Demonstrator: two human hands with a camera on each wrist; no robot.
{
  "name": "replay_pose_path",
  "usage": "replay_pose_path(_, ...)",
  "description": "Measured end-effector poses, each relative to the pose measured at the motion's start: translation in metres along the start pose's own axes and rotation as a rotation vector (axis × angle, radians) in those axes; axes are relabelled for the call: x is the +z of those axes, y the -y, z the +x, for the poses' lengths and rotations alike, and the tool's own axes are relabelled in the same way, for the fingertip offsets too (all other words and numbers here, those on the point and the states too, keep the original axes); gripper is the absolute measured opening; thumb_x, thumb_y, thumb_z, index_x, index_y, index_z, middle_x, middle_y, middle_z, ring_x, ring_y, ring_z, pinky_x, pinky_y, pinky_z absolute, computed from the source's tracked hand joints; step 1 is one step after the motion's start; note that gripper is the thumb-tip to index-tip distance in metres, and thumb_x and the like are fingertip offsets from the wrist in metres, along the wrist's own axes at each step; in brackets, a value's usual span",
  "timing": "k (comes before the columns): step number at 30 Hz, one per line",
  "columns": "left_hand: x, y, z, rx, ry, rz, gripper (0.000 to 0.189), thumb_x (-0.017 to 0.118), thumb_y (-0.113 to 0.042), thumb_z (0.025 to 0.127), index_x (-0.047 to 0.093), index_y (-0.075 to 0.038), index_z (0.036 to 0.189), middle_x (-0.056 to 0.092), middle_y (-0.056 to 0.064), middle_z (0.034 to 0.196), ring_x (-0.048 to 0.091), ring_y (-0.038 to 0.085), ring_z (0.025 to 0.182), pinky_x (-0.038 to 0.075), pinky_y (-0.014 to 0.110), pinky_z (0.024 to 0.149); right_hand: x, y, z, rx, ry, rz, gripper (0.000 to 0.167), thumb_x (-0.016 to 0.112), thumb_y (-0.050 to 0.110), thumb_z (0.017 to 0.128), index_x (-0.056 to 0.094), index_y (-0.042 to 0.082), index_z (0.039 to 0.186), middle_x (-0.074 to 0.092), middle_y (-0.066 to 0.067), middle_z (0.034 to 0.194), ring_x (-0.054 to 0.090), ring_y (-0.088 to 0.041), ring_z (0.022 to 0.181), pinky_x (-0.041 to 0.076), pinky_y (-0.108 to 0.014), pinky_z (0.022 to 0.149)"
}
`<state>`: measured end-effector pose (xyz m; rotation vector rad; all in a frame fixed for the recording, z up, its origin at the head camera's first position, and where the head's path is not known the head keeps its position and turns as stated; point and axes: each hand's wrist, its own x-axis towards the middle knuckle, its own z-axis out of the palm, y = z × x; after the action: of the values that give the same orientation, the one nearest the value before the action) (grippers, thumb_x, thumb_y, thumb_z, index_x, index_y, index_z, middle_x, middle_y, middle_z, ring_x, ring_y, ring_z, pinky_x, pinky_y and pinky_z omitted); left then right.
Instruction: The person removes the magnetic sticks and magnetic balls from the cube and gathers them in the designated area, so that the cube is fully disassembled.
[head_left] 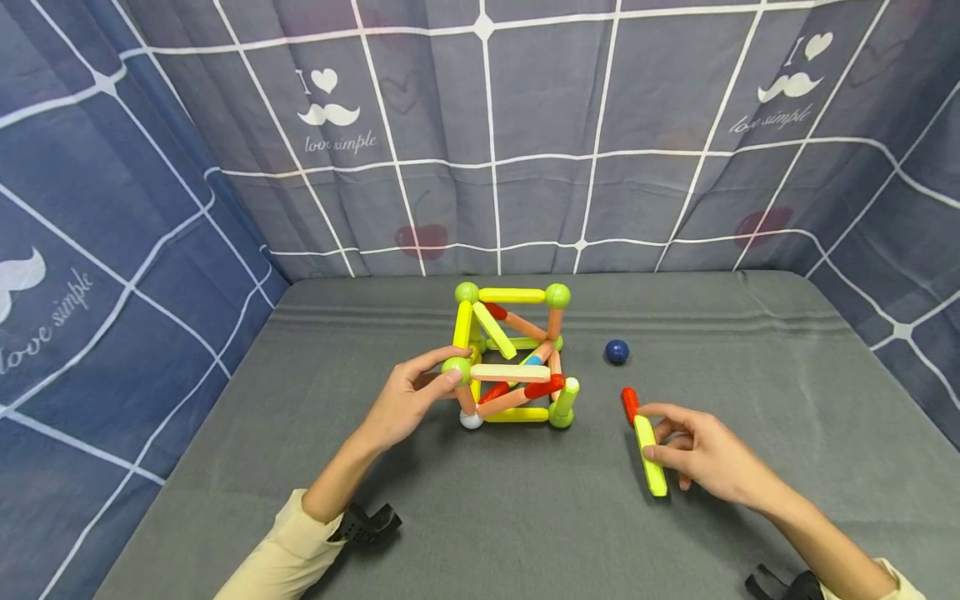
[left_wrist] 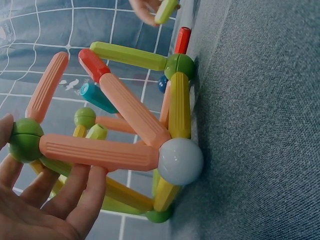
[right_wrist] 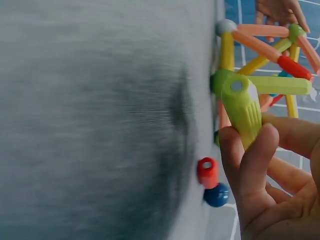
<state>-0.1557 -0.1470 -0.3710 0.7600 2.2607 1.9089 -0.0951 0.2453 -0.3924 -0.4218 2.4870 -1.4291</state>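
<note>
A cube-like frame of magnetic rods and balls stands on the grey cloth. My left hand [head_left: 408, 396] pinches the green ball [head_left: 456, 370] at its near upper left corner. From that ball a peach rod [head_left: 510, 372] runs right; its far end has no ball on it. Below, a white ball [left_wrist: 181, 161] forms the near lower left corner. At the near lower right, a short green rod [head_left: 567, 398] points up from a green ball [head_left: 561, 415]. My right hand [head_left: 705, 454] pinches a yellow-green magnetic rod [head_left: 650, 457] between thumb and fingers, right of the frame.
A red rod [head_left: 629, 404] lies on the cloth just beyond the rod in my right hand. Behind it sits a dark blue ball [head_left: 617, 352]. Grid-patterned cloth walls [head_left: 540, 200] close off the back and both sides.
</note>
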Motion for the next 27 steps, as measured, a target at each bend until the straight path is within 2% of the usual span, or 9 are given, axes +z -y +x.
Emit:
replay_pose_path(3,0.0,0.0,-0.001,-0.003,-0.003,0.002,0.036,0.059,-0.011,0.1,0.057,0.003,0.133,0.062,0.017,0.123,0.066,0.025,0.103,0.055,0.039,0.085,0.003,-0.009,-0.005,-0.001,0.041,0.011,0.048,0.07,0.011,0.092,0.051,-0.004,0.133,0.056,-0.014,0.092,0.05,-0.012,0.043,0.048,-0.033,0.042)
replay_pose_path(9,0.0,0.001,0.0,0.0,0.003,-0.012,0.038,0.059,-0.012,0.1,0.056,0.005,0.134,0.063,0.015,0.123,0.065,0.032,0.104,0.055,0.039,0.085,0.008,-0.015,-0.009,0.007,0.046,-0.009,0.046,0.072,0.014,0.091,0.055,-0.002,0.131,0.055,-0.012,0.089,0.046,-0.011,0.037,0.045,-0.034,0.035)
replay_pose_path(16,0.0,0.001,0.0,0.007,0.005,-0.019,0.037,0.059,-0.01,0.1,0.056,0.005,0.134,0.063,0.014,0.122,0.064,0.034,0.105,0.055,0.04,0.085,0.01,-0.015,-0.009,0.0,0.035,-0.035,0.045,0.072,0.015,0.091,0.056,-0.001,0.13,0.056,-0.011,0.086,0.051,-0.014,0.039,0.046,-0.034,0.038)
replay_pose_path(27,0.0,0.001,-0.001,-0.002,-0.008,-0.003,0.036,0.059,-0.012,0.101,0.057,0.002,0.134,0.064,0.014,0.12,0.064,0.034,0.104,0.055,0.04,0.085,0.01,-0.015,-0.007,0.016,0.061,-0.04,0.047,0.072,0.017,0.091,0.056,-0.002,0.131,0.054,-0.01,0.084,0.053,-0.015,0.041,0.048,-0.034,0.04)
